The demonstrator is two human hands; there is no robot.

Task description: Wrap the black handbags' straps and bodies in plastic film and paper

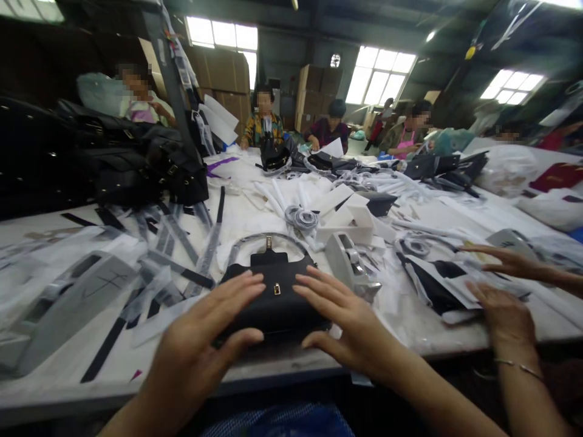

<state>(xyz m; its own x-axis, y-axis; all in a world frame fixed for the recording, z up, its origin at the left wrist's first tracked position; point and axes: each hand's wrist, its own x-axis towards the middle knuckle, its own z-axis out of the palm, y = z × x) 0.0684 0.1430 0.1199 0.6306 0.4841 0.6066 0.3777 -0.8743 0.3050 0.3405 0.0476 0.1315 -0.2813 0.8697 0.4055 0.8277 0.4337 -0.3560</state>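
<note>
A black handbag (pixel 277 309) lies on the white table in front of me, its gold clasp (pixel 277 289) facing up. Its flap tab with a gold buckle points away from me, and the wrapped handle (pixel 243 241) arches behind. My left hand (pixel 200 340) is over the bag's left side, thumb and fingers apart. Over the right side spreads my right hand (pixel 350 321), likewise with nothing between thumb and fingers. Both sets of fingertips are at the bag's front panel; whether they press on it I cannot tell.
Grey tape dispensers (pixel 348 261) stand right of the bag and at far left (pixel 68 309). Wrapped black straps (pixel 182 267) litter the left side. A co-worker's hands (pixel 505 309) are over another black bag (pixel 432 285) at right. Black bags (pixel 136 158) pile up at back left.
</note>
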